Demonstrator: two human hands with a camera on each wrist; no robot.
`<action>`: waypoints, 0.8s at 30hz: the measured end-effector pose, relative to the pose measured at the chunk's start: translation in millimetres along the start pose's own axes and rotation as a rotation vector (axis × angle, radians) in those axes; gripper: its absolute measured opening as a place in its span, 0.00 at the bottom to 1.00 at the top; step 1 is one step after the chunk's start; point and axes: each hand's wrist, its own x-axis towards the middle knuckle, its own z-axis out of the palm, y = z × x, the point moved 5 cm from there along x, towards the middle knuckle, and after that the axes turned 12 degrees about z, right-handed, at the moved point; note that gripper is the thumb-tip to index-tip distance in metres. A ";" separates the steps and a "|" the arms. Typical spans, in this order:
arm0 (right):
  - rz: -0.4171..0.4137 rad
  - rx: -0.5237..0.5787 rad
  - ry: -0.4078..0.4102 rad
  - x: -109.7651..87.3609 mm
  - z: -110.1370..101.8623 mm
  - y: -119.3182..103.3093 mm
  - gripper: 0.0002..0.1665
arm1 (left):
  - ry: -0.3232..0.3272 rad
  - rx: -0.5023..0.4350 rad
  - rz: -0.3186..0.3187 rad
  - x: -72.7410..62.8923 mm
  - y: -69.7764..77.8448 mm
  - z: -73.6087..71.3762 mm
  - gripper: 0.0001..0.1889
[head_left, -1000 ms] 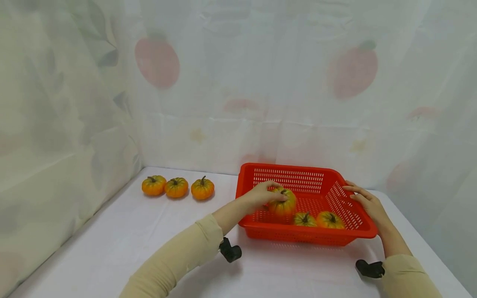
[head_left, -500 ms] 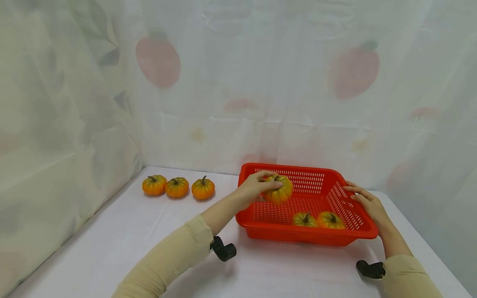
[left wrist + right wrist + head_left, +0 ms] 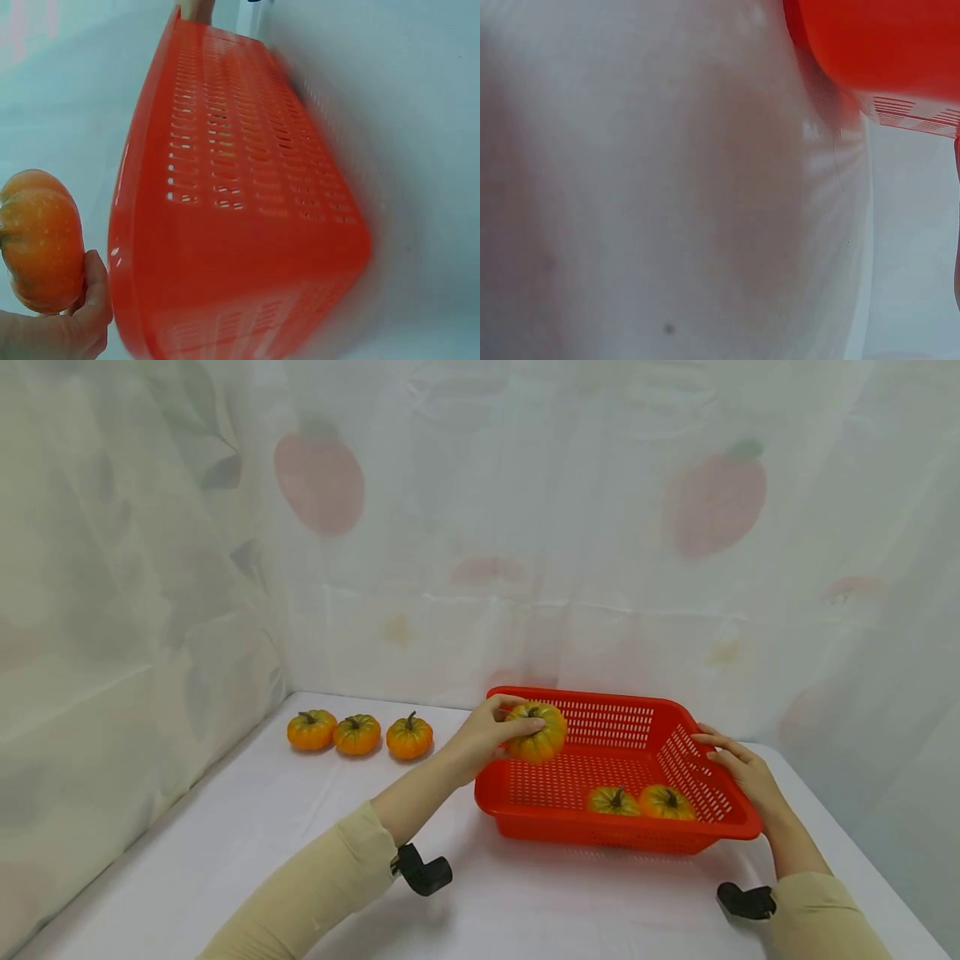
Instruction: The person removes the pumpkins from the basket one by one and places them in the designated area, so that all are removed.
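Note:
My left hand (image 3: 472,739) holds a small orange-and-green pumpkin (image 3: 538,732) above the left part of a red plastic basket (image 3: 585,818). In the left wrist view the pumpkin (image 3: 45,240) is beside the basket's rim (image 3: 124,225), thumb and fingers at its side. My right hand (image 3: 750,781) holds the basket's right rim, fingertips reaching over the edge. Two more pumpkins, one greenish (image 3: 613,801) and one more orange (image 3: 666,802), lie inside near the front wall, their lower parts hidden by it. The right wrist view shows mostly tablecloth and a basket corner (image 3: 892,52).
Three pumpkins stand in a row at the back left of the white table: a left one (image 3: 311,729), a middle one (image 3: 357,735) and a right one (image 3: 409,737). A fruit-printed curtain (image 3: 480,527) hangs behind the table.
My left hand has lifted the pumpkin from inside the basket and carried it up and left toward the left rim. The right hand and the basket have stayed in place.

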 end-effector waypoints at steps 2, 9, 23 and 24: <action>-0.002 0.003 -0.001 0.2 0.0 0.1 0.20 | 0.028 -0.005 -0.002 -1.0 0.9 -6.6 0.29; -0.020 0.016 -0.013 0.2 0.5 0.2 0.21 | 0.090 -0.056 0.031 -2.3 6.5 -33.0 0.25; -0.031 -0.006 -0.011 -0.6 1.8 -0.7 0.21 | 0.163 0.020 -0.006 -12.6 0.8 -86.8 0.29; -0.032 -0.006 -0.010 -0.8 1.9 -0.7 0.21 | 0.165 0.032 -0.014 -13.3 1.1 -89.9 0.30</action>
